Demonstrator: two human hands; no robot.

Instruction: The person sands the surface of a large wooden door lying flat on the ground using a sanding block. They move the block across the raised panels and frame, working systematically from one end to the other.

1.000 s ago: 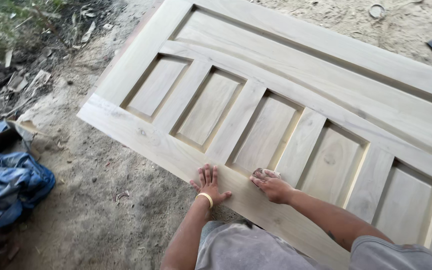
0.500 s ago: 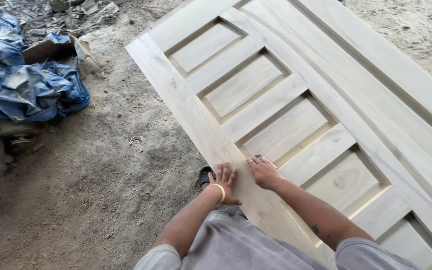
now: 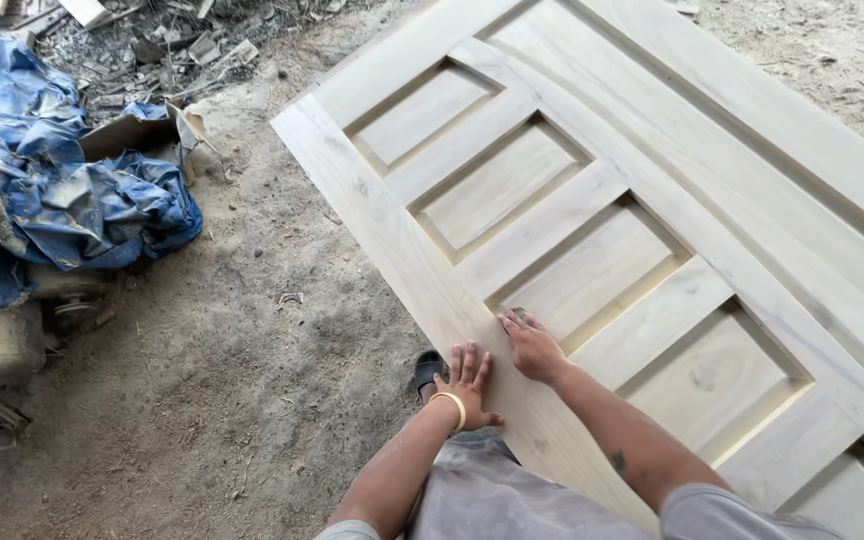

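Note:
A pale, unfinished wooden panelled door (image 3: 382, 200) lies flat on the sandy ground, running from upper middle to lower right. My left hand (image 3: 467, 380), with a yellow band on the wrist, rests flat on the door's near edge, fingers spread and holding nothing. My right hand (image 3: 532, 348) presses down on the near long rail, just beside a recessed panel (image 3: 592, 275). A small greyish sheet (image 3: 512, 317) shows under its fingertips. Grey trousers fill the bottom of the view.
A crumpled blue tarp (image 3: 72, 200) lies at the left over a cardboard box (image 3: 132, 132). Wood scraps and rubble (image 3: 182, 40) are piled at the top left. A dark sandal (image 3: 429, 370) sits on the sand by my left hand.
The view has swung, so the blue tarp now fills the left side. Both hands stay on the door's near rail, and my right hand has slid a little ahead of the left.

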